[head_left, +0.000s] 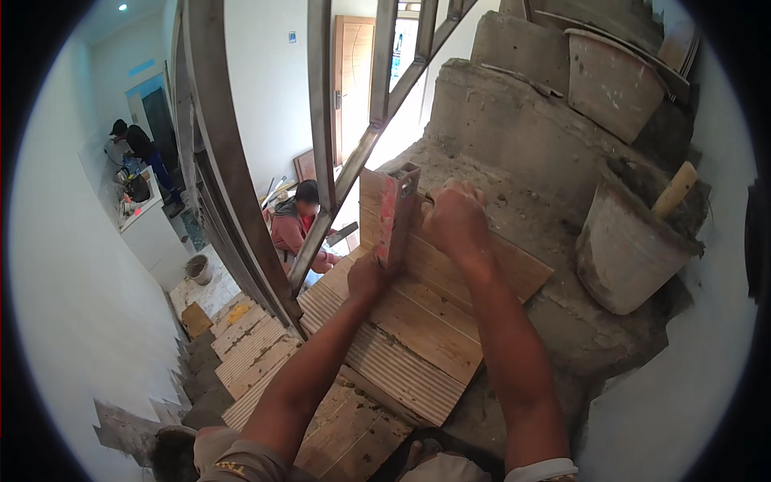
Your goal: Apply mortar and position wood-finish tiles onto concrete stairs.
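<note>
My left hand (369, 277) is wrapped round the lower end of a worn red spirit level (393, 213), a box-section bar standing nearly upright by the wood-look riser tile (440, 269). Just right of the level, my right hand (458, 210) is closed at the top edge of that tile. Whatever its curled fingers hold, if anything, is hidden. Below both hands lies a wood-look tread tile (422, 341) with a ribbed front strip, spotted with mortar crumbs.
A mortar bucket (630, 241) with a wooden handle sticking out stands at right on rough concrete. Another bucket (614, 80) sits higher up. A metal railing (353, 169) slants along the left. Tiled steps (257, 361) descend beyond it; two people (293, 229) (144, 153) are below.
</note>
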